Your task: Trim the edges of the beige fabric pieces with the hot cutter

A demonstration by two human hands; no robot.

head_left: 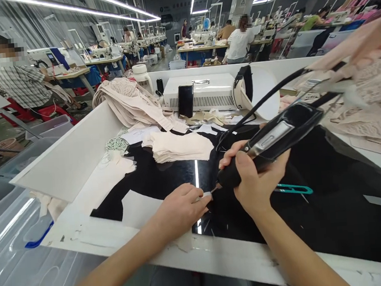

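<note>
My right hand (258,179) is wrapped round a black corded hand tool (276,135) with a silver lever on its side. Its thin metal tip (216,187) points down to the left and comes close to my left fingers. Between the fingertips of my left hand (183,208) is a small white piece (206,195), partly hidden by the fingers; I cannot tell whether the tip touches it. Beneath both hands lies a glossy black sheet (223,218). Teal thread snips (294,189) rest right of my right wrist, and a white sheet (139,207) lies left of my left hand.
Stacked cream fabric pieces (180,146) lie behind my hands, with green-white cord (116,143) further left. A white vented box (206,90) and a phone (186,101) stand at the back. Cream fabric (368,114) heaps up at right. Co-workers sit at machines beyond.
</note>
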